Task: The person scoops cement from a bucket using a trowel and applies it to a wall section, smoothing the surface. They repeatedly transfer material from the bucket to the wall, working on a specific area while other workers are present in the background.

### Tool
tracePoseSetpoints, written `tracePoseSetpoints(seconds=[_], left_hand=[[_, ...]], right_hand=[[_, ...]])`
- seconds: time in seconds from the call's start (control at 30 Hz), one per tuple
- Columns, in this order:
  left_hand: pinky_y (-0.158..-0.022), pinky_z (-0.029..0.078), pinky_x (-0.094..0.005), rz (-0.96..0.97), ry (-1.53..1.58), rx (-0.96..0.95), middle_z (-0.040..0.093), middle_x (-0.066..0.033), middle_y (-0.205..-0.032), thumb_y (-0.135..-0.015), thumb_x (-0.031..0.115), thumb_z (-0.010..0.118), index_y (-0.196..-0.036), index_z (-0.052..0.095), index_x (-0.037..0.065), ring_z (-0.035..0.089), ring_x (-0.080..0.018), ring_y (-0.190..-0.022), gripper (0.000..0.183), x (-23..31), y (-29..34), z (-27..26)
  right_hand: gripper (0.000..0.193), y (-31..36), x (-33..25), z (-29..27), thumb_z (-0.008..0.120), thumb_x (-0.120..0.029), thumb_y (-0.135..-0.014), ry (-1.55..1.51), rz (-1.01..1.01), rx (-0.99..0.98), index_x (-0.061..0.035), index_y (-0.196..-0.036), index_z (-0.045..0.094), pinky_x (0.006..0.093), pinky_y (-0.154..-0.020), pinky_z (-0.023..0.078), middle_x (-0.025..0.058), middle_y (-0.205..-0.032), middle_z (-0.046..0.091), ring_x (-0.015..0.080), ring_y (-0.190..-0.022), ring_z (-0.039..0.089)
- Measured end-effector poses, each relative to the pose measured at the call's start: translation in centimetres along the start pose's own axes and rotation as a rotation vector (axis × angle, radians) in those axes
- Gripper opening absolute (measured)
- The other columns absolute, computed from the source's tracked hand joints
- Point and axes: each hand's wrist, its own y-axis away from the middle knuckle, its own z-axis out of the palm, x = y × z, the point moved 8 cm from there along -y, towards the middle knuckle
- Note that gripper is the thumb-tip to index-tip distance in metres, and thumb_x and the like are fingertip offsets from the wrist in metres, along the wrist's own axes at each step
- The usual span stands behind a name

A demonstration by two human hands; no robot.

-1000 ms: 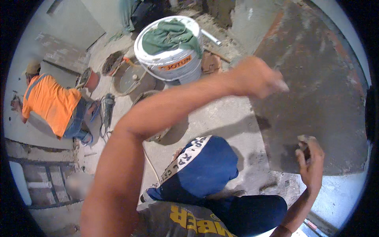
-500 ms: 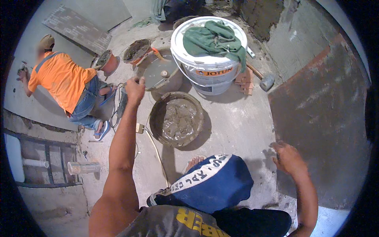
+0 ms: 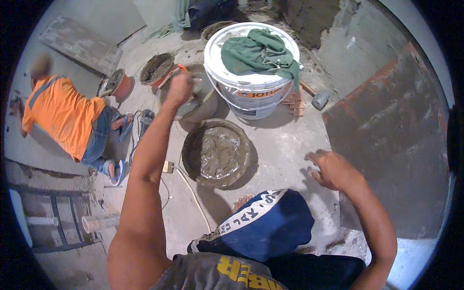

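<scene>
My left hand (image 3: 180,90) reaches over the near-left rim of a round tub of greyish water (image 3: 209,107). Its fingers are blurred and partly hidden, so whether they grip anything is unclear. Just beyond them an orange handle (image 3: 181,67) shows at the tub's far edge. Nearer to me stands a round basin of wet mortar (image 3: 218,151), its rim coated in grey, with neither hand in it. Out to the right, my right hand (image 3: 331,169) hovers above the floor beside a large dark panel (image 3: 386,145), fingers apart and nothing visible in them.
A lidded white bucket (image 3: 251,99) carries a green cloth (image 3: 261,53). Behind it lie a mallet (image 3: 320,100) and reddish tile pieces (image 3: 295,103). Two orange mortar pails (image 3: 124,89) stand far left, near a crouching co-worker (image 3: 70,113). A pale cable (image 3: 194,193) crosses the floor.
My left hand has moved away from me and slightly right, from beside the water tub to over it. My right hand has shifted left and a little farther from me.
</scene>
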Motion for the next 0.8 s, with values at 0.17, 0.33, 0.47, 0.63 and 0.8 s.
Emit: tracePoseSetpoints(seconds=[0.17,0.33,0.47,0.63,0.8], left_hand=[[-0.077,0.054,-0.0454,-0.033,-0.084,0.400,0.071,-0.0217,-0.094,-0.089,0.018,0.070,-0.099,0.071,0.002,0.070,-0.0401,-0.088,0.018,1.4,1.1,-13.0],[-0.076,0.054,-0.0396,-0.064,-0.176,0.531,0.074,-0.0163,-0.090,-0.095,0.027,0.069,-0.100,0.073,0.005,0.071,-0.0353,-0.084,0.023,5.7,2.6,-22.4],[-0.071,0.053,-0.0406,0.067,-0.220,0.590,0.070,-0.0167,-0.089,-0.093,0.024,0.072,-0.100,0.071,0.004,0.069,-0.0342,-0.078,0.022,11.6,6.0,-24.9],[-0.068,0.056,-0.0349,0.249,-0.259,0.545,0.071,-0.0120,-0.095,-0.081,0.014,0.083,-0.101,0.072,0.007,0.071,-0.0276,-0.080,0.024,20.8,12.9,-23.7],[-0.066,0.059,-0.0333,0.636,-0.133,0.198,0.073,-0.0157,-0.104,-0.075,0.010,0.087,-0.109,0.072,0.000,0.073,-0.0261,-0.082,0.038,29.0,17.9,-17.4]], right_hand=[[0.037,-1.4,-1.3,-2.9,0.072,-0.021,-0.088,-0.058,-0.079,0.132,-0.0036,-0.119,0.065,0.0496,-0.088,0.055,0.0224,-0.110,0.069,0.0410,-0.099,0.069],[0.034,-5.1,-3.3,-3.4,0.073,-0.021,-0.088,-0.254,-0.128,0.123,-0.0012,-0.114,0.067,0.0487,-0.088,0.055,0.0239,-0.103,0.071,0.0397,-0.097,0.070],[0.034,-9.8,-5.9,-2.4,0.070,-0.030,-0.092,-0.466,-0.204,0.192,0.0014,-0.106,0.070,0.0453,-0.083,0.056,0.0240,-0.096,0.072,0.0369,-0.093,0.072],[0.076,-13.2,-11.9,1.4,0.045,-0.064,-0.101,-1.210,-0.086,-0.098,0.0098,-0.109,0.065,0.0355,-0.049,0.057,0.0195,-0.084,0.070,0.0218,-0.062,0.071],[0.083,-11.8,-15.4,3.1,0.039,-0.073,-0.096,-1.692,-0.025,-0.282,0.0046,-0.111,0.063,0.0381,-0.052,0.054,0.0129,-0.089,0.069,0.0226,-0.059,0.065]])
